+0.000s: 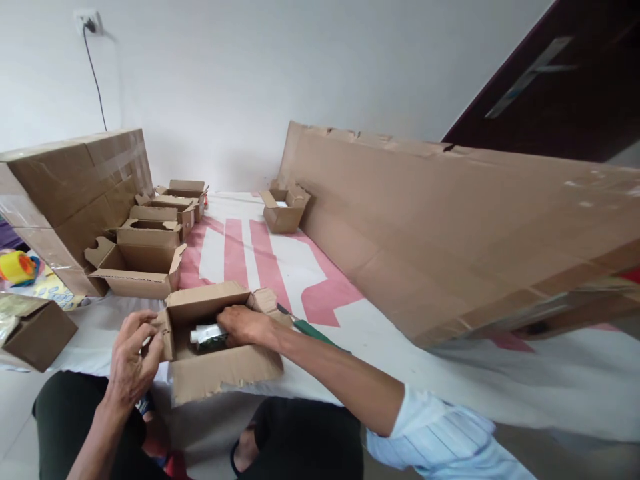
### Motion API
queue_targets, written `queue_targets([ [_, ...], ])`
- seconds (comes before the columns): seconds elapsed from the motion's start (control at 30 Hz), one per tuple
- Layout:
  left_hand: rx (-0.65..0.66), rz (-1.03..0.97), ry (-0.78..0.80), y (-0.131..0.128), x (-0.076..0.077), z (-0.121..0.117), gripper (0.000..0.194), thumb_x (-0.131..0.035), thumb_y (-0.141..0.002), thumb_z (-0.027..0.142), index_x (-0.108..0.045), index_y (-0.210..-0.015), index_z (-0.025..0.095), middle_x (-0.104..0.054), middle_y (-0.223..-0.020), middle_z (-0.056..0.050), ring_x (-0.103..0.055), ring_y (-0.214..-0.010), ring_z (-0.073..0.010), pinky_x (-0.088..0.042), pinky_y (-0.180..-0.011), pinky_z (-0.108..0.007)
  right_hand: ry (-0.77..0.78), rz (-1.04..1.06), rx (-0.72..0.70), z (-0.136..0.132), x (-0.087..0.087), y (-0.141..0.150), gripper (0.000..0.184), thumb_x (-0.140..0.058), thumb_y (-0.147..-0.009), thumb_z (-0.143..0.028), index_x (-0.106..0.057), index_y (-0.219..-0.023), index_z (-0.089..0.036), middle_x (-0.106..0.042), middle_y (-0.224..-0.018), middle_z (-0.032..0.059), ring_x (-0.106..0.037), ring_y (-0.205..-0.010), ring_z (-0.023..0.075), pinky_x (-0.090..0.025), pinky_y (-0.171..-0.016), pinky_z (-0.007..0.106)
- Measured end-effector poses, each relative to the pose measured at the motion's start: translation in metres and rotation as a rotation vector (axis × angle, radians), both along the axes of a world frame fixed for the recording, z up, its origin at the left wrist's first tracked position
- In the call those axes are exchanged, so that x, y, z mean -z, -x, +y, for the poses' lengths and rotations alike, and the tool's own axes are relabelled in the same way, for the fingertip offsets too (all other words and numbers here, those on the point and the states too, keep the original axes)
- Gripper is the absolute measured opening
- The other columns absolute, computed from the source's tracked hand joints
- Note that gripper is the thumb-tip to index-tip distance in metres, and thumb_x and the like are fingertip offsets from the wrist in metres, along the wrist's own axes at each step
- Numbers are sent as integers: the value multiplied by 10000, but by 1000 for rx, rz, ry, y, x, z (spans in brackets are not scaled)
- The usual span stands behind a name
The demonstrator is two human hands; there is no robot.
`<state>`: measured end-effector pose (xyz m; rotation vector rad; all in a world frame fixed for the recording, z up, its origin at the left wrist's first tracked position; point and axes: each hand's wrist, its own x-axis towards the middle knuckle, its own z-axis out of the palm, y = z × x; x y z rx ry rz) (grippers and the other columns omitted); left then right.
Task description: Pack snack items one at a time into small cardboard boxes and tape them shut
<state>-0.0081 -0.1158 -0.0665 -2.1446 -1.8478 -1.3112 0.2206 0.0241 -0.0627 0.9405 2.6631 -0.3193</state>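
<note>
Right fingers (231, 324) partly hidden inside open box (227, 373)

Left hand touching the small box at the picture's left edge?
Apart. Head view: a strip of pale cloth shows between the left hand and the small box.

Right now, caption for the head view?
Right hand inside an open carton, left hand at its side flap.

The person's left forearm (97, 430) rises from the lower edge, its hand (134, 353) raised with the fingers bent and the thumb below them. The right forearm (340, 373) slants in from the lower right, bare below a bunched light-blue sleeve (440, 437); the right hand (245, 325) points downward, knuckles up, its fingertips hidden.
</note>
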Motion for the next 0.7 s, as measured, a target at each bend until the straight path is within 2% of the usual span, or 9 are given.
queue_targets([
  [0.13, 12, -60, 123, 7, 25, -2, 228, -561, -1025, 328, -704, -872, 237, -772, -1146, -104, -775, -1057, -249, -601, -930, -390, -9, 110, 64, -1, -13, -21, 312, -804, -913, -237, -791, -1195, -105, -831, -1199, 204, -797, -1067, 320, -554, -835, 327],
  [0.23, 28, -55, 158, 9, 31, 4, 191, -562, -999, 318, -705, -900, 241, -792, -1165, -106, -785, -1070, -263, -602, -921, -401, 89, 290, 180, -4, -20, -37, 293, -789, -892, -280, -761, -1151, -146, -819, -1129, 136, -758, -964, 275, -505, -747, 307],
  [0.33, 8, -28, 153, 7, 21, 13, 133, -575, -931, 270, -695, -876, 251, -813, -1077, -84, -773, -1046, -276, -593, -926, -417, 288, 582, 299, -8, -19, -47, 329, -789, -849, -292, -745, -1153, -172, -797, -1064, 63, -700, -875, 218, -485, -730, 292],
  [0.43, -14, -7, 77, 2, 3, 25, 140, -577, -912, 254, -691, -832, 252, -811, -989, -78, -749, -1011, -279, -583, -933, -423, 498, 865, 380, -12, -13, -49, 320, -784, -833, -323, -739, -1117, -181, -775, -1014, 23, -678, -873, 197, -509, -775, 301],
  [0.5, 2, -19, 34, -4, -10, 34, 145, -587, -923, 260, -719, -868, 243, -814, -1025, -91, -746, -1031, -277, -589, -957, -422, 642, 1037, 398, -13, -8, -47, 336, -791, -829, -360, -734, -1107, -179, -774, -1014, 23, -689, -908, 206, -538, -828, 323],
  [0.6, 89, -69, 53, -15, -25, 48, 213, -633, -926, 285, -764, -1080, 219, -812, -1162, -112, -756, -1121, -285, -601, -1032, -444, 805, 1247, 370, -14, -5, -40, 414, -796, -856, -441, -729, -1173, -183, -786, -1106, 48, -712, -1023, 236, -568, -947, 369],
  [0.7, 200, -143, 153, -28, -31, 60, 504, -746, -877, 347, -705, -1360, 211, -789, -1259, -120, -771, -1124, -291, -637, -988, -450, 756, 1336, 372, -13, -6, -33, 445, -769, -899, -499, -729, -1213, -187, -775, -1192, 71, -711, -1110, 261, -574, -997, 388],
])
